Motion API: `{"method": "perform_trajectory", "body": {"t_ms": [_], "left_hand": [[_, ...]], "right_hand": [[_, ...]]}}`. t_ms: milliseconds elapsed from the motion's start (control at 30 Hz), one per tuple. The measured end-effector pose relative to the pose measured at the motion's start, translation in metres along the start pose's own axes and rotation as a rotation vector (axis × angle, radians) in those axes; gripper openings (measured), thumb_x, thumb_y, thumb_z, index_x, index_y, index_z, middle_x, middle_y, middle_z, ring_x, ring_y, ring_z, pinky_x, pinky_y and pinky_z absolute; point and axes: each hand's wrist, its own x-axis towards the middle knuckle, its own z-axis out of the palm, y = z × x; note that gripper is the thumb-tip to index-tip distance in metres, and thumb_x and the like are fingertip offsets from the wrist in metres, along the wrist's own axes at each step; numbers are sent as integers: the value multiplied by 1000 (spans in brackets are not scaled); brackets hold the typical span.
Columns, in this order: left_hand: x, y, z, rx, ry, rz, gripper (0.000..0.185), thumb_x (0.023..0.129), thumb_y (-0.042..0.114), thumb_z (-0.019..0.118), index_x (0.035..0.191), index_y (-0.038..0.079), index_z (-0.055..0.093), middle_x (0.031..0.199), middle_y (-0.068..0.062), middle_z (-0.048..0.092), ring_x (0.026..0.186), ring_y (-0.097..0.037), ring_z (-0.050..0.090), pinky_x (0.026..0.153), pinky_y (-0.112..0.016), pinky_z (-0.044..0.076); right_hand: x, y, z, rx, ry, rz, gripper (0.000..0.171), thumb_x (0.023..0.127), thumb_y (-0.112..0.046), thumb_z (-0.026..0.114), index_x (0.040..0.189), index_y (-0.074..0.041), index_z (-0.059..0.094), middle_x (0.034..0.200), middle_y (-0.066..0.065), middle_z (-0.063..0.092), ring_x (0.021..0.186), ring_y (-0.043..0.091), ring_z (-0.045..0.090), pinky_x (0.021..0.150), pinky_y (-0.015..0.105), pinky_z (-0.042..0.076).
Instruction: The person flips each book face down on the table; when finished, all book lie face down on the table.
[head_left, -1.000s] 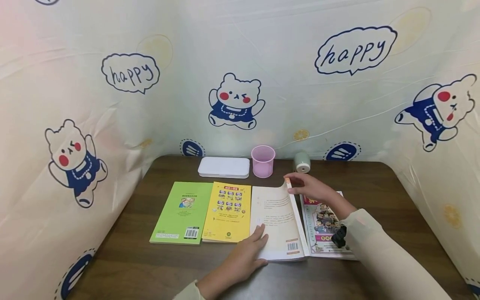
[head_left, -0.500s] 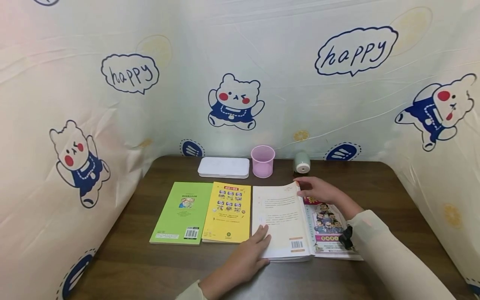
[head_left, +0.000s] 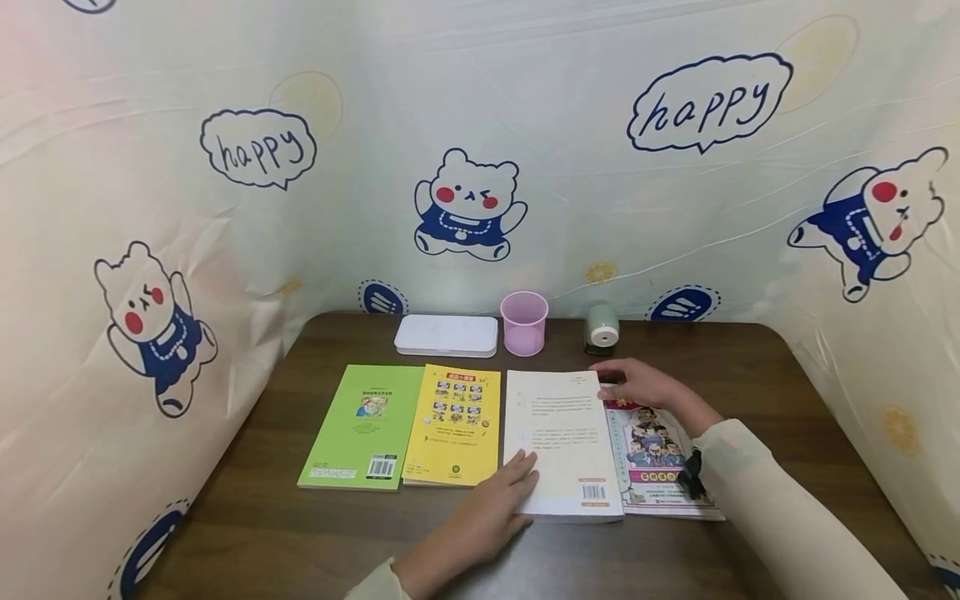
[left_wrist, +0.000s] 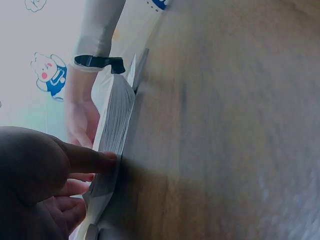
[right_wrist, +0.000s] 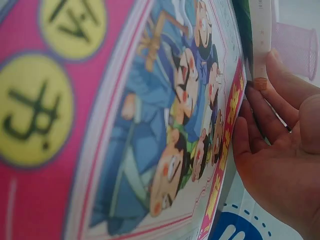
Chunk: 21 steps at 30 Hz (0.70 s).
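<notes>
A thick white paperback book [head_left: 562, 446] lies back cover up, with a barcode at its near right corner. My left hand [head_left: 495, 508] rests on its near left corner. In the left wrist view, the thumb [left_wrist: 92, 159] presses on the page edges at the bottom of the book. My right hand [head_left: 645, 392] pinches the far right corner. In the right wrist view, its thumb lies along the white spine [right_wrist: 261, 40] with fingers behind the corner. To the right lies a pink-and-white comic-style book [head_left: 656, 458], partly under my right forearm and sleeve.
Left of the white book lie a yellow book [head_left: 453, 433] and a green book [head_left: 363, 425], the yellow one overlapping the green. Along the back stand a white case [head_left: 446, 335], a pink mesh pen cup [head_left: 525, 325] and a small green-and-white pencil sharpener [head_left: 602, 329]. A printed curtain surrounds the table.
The white book's right side, raised with its spine showing, has come down flat. My right hand has moved right and slightly lower with that corner. My left hand has barely moved.
</notes>
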Motion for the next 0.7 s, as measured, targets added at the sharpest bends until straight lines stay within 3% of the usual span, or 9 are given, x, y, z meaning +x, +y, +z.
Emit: {"method": "perform_trajectory", "body": {"t_ms": [233, 700], "left_hand": [[-2, -7, 0, -12, -3, -10, 59, 93, 25, 77, 145, 6, 58, 165, -6, 38, 154, -24, 32, 121, -43, 35], [-2, -12, 1, -13, 27, 17, 60, 90, 25, 80, 143, 4, 60, 163, -7, 40, 152, -26, 35, 119, -44, 36]], "right_hand": [[9, -2, 7, -57, 31, 44, 55, 96, -29, 74, 145, -10, 59, 138, 16, 63, 121, 36, 57, 110, 65, 41], [13, 2, 15, -95, 73, 32, 49, 94, -25, 77, 140, -16, 64, 133, 10, 63, 113, 30, 56, 106, 58, 45]]}}
